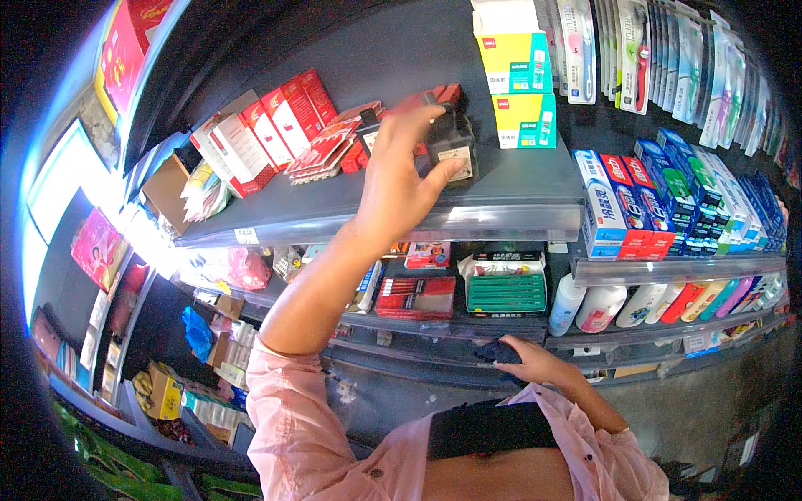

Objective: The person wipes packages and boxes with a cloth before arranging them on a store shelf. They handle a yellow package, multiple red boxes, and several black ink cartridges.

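Note:
My left hand (401,163) reaches over the upper dark shelf. Its fingers and thumb span a black bottle-like container (454,134) with a pale label, the thumb against the label. Just left of the fingers lie red card packets (322,150) and small red boxes (355,158); part of this group is hidden behind the hand. Lower down, my right hand (532,361) is curled around a dark cloth (495,352) in front of a lower shelf edge.
Stacked yellow-and-green glue boxes (523,122) stand right of the container. Toothpaste boxes (626,200) and hanging toothbrush packs (633,56) are farther right. Below are green pencil boxes (506,293), red packs (415,297) and bottles (601,308). A clear strip (501,223) edges the shelf.

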A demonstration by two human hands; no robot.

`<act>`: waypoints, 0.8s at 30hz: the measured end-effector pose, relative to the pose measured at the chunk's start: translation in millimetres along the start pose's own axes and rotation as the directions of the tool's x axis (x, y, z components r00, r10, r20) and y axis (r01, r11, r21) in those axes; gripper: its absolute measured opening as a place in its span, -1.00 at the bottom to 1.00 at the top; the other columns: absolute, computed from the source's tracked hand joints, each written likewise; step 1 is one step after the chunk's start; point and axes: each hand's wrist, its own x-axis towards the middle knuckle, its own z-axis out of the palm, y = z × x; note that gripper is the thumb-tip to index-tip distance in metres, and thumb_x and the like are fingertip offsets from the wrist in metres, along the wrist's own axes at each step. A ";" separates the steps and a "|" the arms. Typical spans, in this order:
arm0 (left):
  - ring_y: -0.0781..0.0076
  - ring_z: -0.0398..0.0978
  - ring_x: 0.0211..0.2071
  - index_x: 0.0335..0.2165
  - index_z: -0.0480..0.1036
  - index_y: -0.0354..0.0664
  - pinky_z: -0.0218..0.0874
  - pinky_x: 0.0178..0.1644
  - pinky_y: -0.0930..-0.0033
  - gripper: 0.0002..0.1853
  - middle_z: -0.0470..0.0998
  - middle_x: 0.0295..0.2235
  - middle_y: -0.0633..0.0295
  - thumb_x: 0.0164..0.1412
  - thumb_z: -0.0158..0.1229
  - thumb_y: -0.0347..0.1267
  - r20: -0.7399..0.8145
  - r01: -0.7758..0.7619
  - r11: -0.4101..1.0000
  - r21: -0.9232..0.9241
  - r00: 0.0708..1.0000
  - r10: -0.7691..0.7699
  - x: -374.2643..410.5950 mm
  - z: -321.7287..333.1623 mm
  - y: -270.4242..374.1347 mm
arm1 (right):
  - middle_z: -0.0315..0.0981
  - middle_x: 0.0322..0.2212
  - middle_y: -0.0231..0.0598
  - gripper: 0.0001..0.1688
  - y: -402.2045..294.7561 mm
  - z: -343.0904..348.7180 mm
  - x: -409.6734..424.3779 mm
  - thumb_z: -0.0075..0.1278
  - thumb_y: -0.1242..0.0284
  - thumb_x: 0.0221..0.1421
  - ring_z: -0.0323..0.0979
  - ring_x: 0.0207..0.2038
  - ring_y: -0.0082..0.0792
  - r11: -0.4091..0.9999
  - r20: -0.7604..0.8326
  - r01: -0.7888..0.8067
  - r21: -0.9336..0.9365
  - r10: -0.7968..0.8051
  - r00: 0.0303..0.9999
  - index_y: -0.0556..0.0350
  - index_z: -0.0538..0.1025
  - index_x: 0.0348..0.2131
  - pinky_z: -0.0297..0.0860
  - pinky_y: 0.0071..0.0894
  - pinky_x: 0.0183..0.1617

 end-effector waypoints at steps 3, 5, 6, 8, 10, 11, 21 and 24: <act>0.40 0.40 -0.26 -0.06 0.28 -0.19 0.30 -0.23 0.44 -0.39 0.38 -0.27 0.15 -0.14 0.32 -0.48 0.054 0.085 0.995 -0.046 0.995 -0.082 11.1 3.8 -21.1 | 0.37 -0.15 0.12 -0.30 2.9 4.0 5.7 0.05 0.13 0.02 0.36 -0.10 0.01 0.999 0.032 0.018 -0.050 -0.016 0.999 0.21 0.24 0.00 0.29 -0.19 -0.02; 0.46 0.41 -0.32 -0.05 0.27 -0.19 0.31 -0.25 0.48 -0.39 0.40 -0.31 0.20 -0.12 0.32 -0.48 0.123 0.217 0.968 -0.126 0.972 -0.202 17.3 4.5 -36.6 | 0.37 -0.15 0.11 -0.30 -2.0 2.6 6.0 0.05 0.13 0.02 0.36 -0.10 0.02 0.998 0.071 0.010 -0.058 -0.006 0.997 0.18 0.23 0.01 0.29 -0.18 -0.03; 0.49 0.43 -0.35 -0.04 0.24 -0.21 0.31 -0.26 0.49 -0.38 0.41 -0.33 0.24 -0.10 0.32 -0.48 0.177 0.275 0.945 -0.179 0.953 -0.244 21.9 5.1 -37.3 | 0.36 -0.14 0.11 -0.30 -0.5 2.8 4.7 0.05 0.12 0.02 0.36 -0.09 0.02 0.999 0.069 0.018 -0.035 -0.016 0.997 0.17 0.23 0.01 0.29 -0.18 -0.02; 0.47 0.44 -0.33 -0.03 0.21 -0.22 0.31 -0.25 0.47 -0.37 0.42 -0.32 0.23 -0.09 0.31 -0.50 0.201 0.294 0.927 -0.234 0.947 -0.250 22.3 6.2 -37.3 | 0.35 -0.12 0.12 -0.30 4.3 4.1 2.5 0.05 0.12 0.02 0.34 -0.07 0.03 0.999 0.064 0.036 0.010 -0.037 0.997 0.16 0.23 0.01 0.28 -0.19 0.00; 0.45 0.44 -0.24 -0.03 0.17 -0.22 0.31 -0.20 0.44 -0.39 0.42 -0.27 0.18 -0.06 0.27 -0.54 0.208 0.263 0.928 -0.263 0.955 -0.212 20.0 9.5 -36.4 | 0.34 -0.12 0.11 -0.31 10.4 6.6 0.1 0.06 0.13 0.02 0.33 -0.05 0.03 0.997 0.016 0.080 -0.007 -0.079 0.997 0.15 0.23 0.01 0.27 -0.19 0.02; 0.44 0.43 -0.22 -0.03 0.17 -0.21 0.31 -0.18 0.43 -0.39 0.41 -0.25 0.17 -0.06 0.26 -0.55 0.190 0.250 0.926 -0.284 0.961 -0.201 18.6 11.0 -33.3 | 0.34 -0.11 0.11 -0.31 13.5 7.2 -0.8 0.06 0.14 0.02 0.32 -0.04 0.03 0.995 -0.006 0.102 -0.016 -0.102 0.995 0.15 0.23 0.02 0.26 -0.19 0.02; 0.43 0.43 -0.23 0.00 0.21 -0.26 0.31 -0.14 0.40 -0.43 0.41 -0.22 0.16 -0.04 0.18 -0.57 -0.106 0.226 0.718 -0.658 0.916 -0.386 -10.2 -36.4 8.7 | 0.31 -0.09 0.09 -0.27 -3.4 -3.7 -3.7 0.05 0.14 0.03 0.29 -0.01 -0.12 0.976 -0.097 0.008 0.217 0.013 0.995 0.25 0.21 0.03 0.20 -0.28 0.09; 0.36 0.48 -0.30 -0.01 0.24 -0.35 0.34 -0.14 0.33 -0.51 0.46 -0.32 0.16 0.01 0.05 -0.55 -0.051 0.162 0.328 -0.931 0.830 -0.556 -64.4 -47.2 29.2 | 0.30 -0.07 -0.05 -0.23 -21.2 -10.2 8.6 0.04 0.17 0.05 0.25 0.01 -0.23 0.896 -0.188 0.163 0.413 -0.091 0.978 0.29 0.15 0.08 0.12 -0.31 0.14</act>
